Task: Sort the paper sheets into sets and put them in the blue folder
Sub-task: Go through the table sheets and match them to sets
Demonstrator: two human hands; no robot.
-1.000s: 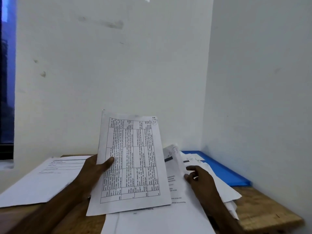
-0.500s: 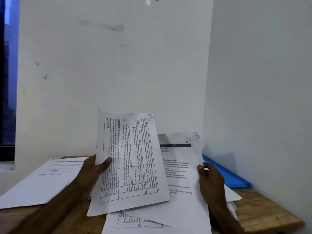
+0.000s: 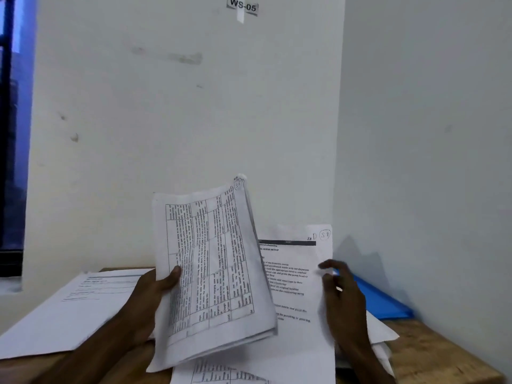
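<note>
The left hand (image 3: 149,297) pinched the table-printed sheets (image 3: 210,267) above the desk (image 3: 432,353), thumb in front. The right hand (image 3: 343,295) curled its fingers (image 3: 329,265) round the edge of the text sheet (image 3: 293,273); the blue folder (image 3: 382,300) lay just behind.

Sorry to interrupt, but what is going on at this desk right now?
A person is sorting papers. The left hand grips a raised stack of white table-printed sheets; the right hand is at the edge of a single white text sheet, its grip blurred. The blue folder lies behind it on the wooden table.
</note>
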